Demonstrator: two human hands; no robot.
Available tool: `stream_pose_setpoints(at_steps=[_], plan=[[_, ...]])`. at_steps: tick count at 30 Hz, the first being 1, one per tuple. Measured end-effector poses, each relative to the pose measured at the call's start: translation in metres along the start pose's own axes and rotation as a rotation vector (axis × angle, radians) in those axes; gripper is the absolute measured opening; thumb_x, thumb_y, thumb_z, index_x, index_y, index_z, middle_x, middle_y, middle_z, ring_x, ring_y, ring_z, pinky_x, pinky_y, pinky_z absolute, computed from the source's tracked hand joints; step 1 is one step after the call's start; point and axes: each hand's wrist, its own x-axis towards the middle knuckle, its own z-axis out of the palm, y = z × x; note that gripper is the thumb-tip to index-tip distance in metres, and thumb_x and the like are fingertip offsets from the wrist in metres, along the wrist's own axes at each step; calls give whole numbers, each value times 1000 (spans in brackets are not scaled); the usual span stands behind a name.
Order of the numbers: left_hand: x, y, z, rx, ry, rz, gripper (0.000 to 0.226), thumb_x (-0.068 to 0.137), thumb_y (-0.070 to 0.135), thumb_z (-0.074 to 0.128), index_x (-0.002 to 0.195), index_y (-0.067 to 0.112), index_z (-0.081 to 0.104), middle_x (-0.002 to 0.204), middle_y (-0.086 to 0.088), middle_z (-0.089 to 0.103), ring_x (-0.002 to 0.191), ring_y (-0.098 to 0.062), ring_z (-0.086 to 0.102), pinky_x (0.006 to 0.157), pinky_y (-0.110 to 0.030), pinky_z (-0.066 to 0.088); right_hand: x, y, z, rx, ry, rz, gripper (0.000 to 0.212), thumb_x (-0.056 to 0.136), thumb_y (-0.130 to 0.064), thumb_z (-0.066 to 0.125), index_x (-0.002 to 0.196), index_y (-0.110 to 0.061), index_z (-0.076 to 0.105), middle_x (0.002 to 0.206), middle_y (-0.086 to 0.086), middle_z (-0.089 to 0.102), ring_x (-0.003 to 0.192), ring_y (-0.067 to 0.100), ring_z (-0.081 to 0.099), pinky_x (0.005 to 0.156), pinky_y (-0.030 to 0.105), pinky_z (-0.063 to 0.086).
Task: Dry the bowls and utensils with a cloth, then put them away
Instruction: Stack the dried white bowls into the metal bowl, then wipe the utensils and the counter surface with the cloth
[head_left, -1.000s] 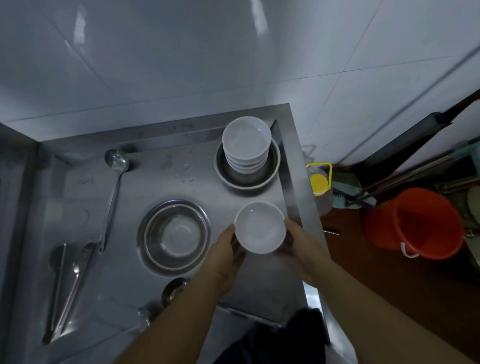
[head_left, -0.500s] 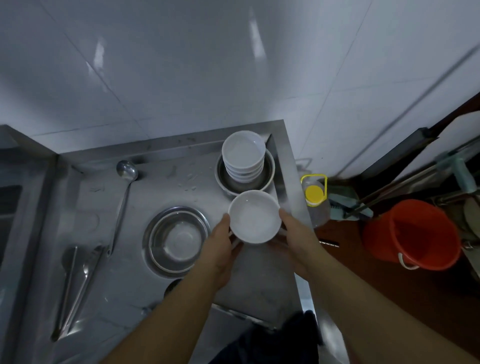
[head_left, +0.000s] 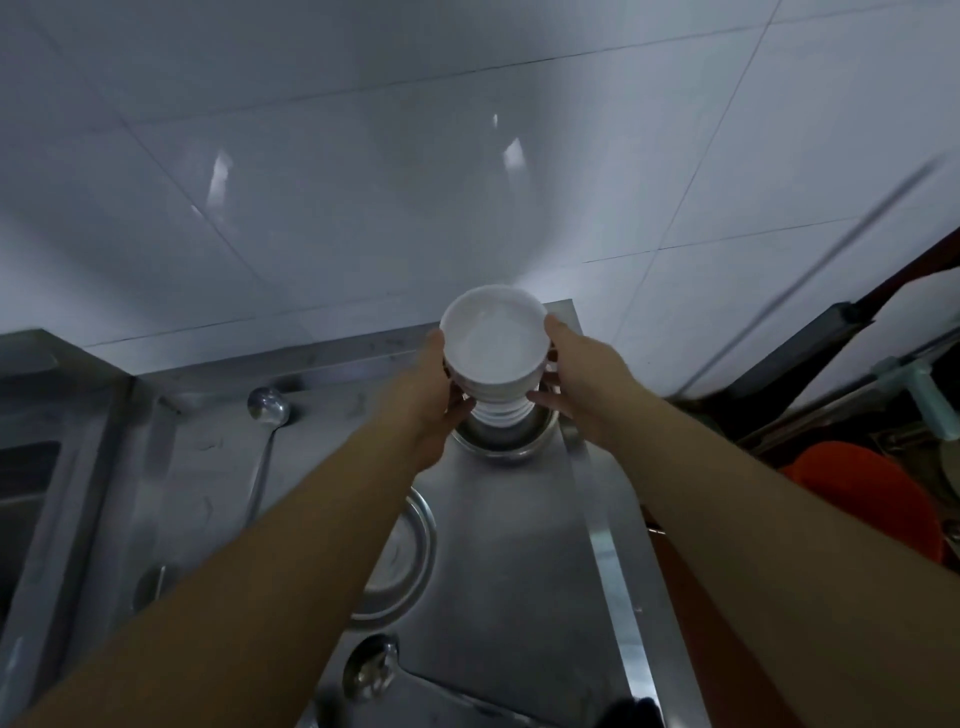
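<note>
Head view, looking down my two bare arms to a steel counter (head_left: 509, 571) against a white tiled wall. My left hand (head_left: 423, 395) and right hand (head_left: 582, 379) clasp a white bowl (head_left: 493, 340) between them, fingers curled around its sides, thumbs at the rim. It sits on top of a stack of white bowls (head_left: 501, 410) inside a steel basin (head_left: 501, 441) at the counter's far right corner. A ladle (head_left: 267, 410) lies to the left. A second basin (head_left: 410, 561) shows under my left forearm. An orange bucket (head_left: 872, 499) stands off to the right.
</note>
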Motion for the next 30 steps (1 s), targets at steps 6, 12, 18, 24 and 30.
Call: stream_pose_setpoints(at_steps=[6, 12, 18, 24, 30], plan=[[30, 11, 6, -8, 4, -46, 31, 107, 55, 50, 108, 28, 64, 122, 4, 66, 113, -15, 61, 83, -34, 56, 34, -4, 6, -25, 40, 36, 47, 105, -52, 57, 136, -17, 56, 143, 8, 57, 128, 30, 58, 90, 44, 64], [44, 3, 11, 1, 11, -76, 40, 103, 51, 61, 133, 23, 64, 135, -2, 65, 125, -23, 60, 89, -36, 58, 53, 7, 7, -8, 77, 59, 47, 104, -52, 57, 137, -18, 56, 144, 7, 54, 128, 31, 57, 93, 46, 63], [52, -4, 10, -6, 97, -73, 37, 106, 51, 57, 130, 24, 61, 124, 1, 66, 108, -15, 62, 74, -30, 55, 62, 19, 8, -25, 105, 67, 39, 105, -51, 56, 128, -20, 56, 137, 4, 59, 122, 27, 60, 88, 40, 64], [48, -1, 13, 34, 106, -90, 22, 105, 49, 59, 109, 28, 62, 121, 1, 65, 109, -18, 61, 76, -31, 56, 61, 21, 8, -19, 109, 69, 36, 104, -52, 56, 121, -21, 58, 131, 6, 62, 119, 27, 62, 83, 38, 62], [24, -6, 3, 83, 167, -45, 19, 105, 40, 61, 96, 23, 65, 96, 2, 70, 88, -14, 67, 55, -25, 58, 44, 26, -9, -60, 122, 39, 26, 104, -46, 49, 87, -30, 61, 100, -3, 66, 96, 20, 66, 67, 35, 61]])
